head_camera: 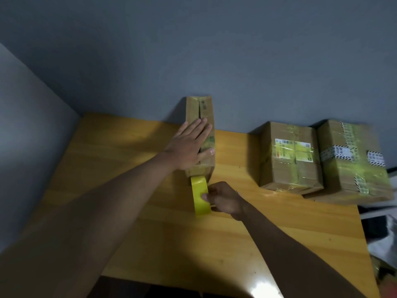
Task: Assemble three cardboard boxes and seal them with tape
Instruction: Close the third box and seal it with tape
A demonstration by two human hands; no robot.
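Observation:
A narrow cardboard box [202,110] lies lengthwise on the wooden table [129,168], its closed top flaps facing up. My left hand [189,145] presses flat on the top of this box, fingers straight. Just in front of the box's near end stands a yellow tape roll [198,190], touching the box. My right hand [223,198] grips the roll from its right side, thumb on the roll's outer face. Two taped boxes stand side by side at the right: one with a yellow label [290,155] and one with striped tape [352,160].
Grey walls close the table in at the back and left. Dark and shiny objects [382,233] lie beyond the table's right edge. Bare table surface spreads to the left of the narrow box and toward the near edge.

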